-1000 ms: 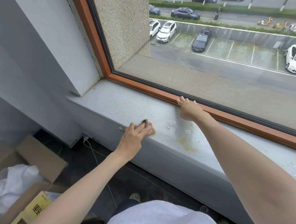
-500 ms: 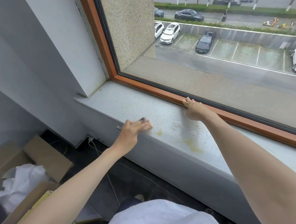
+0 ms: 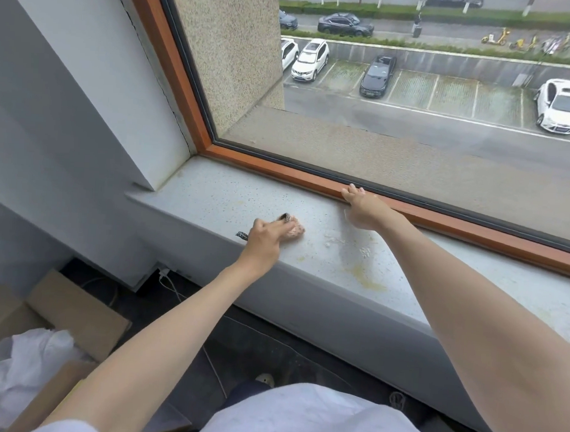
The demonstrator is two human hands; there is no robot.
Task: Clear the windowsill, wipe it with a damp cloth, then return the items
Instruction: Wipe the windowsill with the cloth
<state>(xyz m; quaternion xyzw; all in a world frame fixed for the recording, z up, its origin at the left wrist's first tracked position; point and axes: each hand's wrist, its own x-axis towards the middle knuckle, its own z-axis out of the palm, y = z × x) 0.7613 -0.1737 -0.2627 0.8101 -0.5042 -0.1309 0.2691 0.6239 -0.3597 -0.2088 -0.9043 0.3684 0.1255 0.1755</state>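
Observation:
The grey speckled windowsill runs below the orange window frame. My left hand presses a small cloth flat on the sill near its front edge; a black-and-white patterned part of the cloth sticks out on both sides of the hand. My right hand rests fingers apart against the base of the window frame, holding nothing. Yellowish stains and white crumbs mark the sill to the right of the cloth.
A white wall pier closes the sill's left end. On the floor at lower left stands a cardboard box with white crumpled material. A white charger and cable lie below the sill.
My left hand slid the cloth left along the sill, then back to the right a little. My right hand has stayed on the frame. The camera view shifted slightly.

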